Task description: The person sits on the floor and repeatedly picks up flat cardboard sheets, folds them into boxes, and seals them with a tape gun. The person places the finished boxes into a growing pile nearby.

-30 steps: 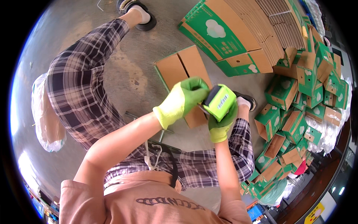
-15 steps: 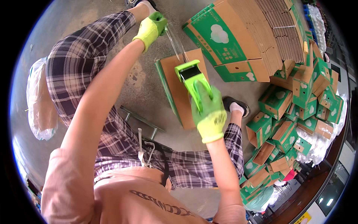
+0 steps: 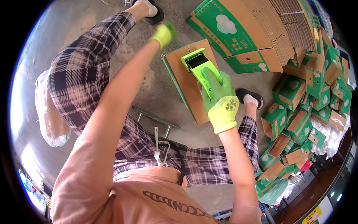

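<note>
My right hand (image 3: 220, 95), in a yellow-green glove, is wrapped round a bright green tape dispenser (image 3: 206, 74) with a dark inside. The dispenser is over the brown face of a cardboard box (image 3: 192, 106), whose left side is green. Whether it touches the box, I cannot tell. Above and left of the box's far end is my gloved left hand (image 3: 163, 34). Motion smears its fingers, and nothing can be made out in them.
Flattened green-and-brown cartons (image 3: 238, 30) are stacked at the far right. Beyond my right foot is a heap of made-up boxes (image 3: 291, 87). A metal frame (image 3: 156, 121) stands between my legs. A plastic-wrapped bundle (image 3: 52, 112) lies at the left.
Clear tape stretched from my left hand to the dispenser before; that strip no longer shows. In the picture, the left hand sits slightly lower and further right, blurred. The right hand still grips the dispenser.
</note>
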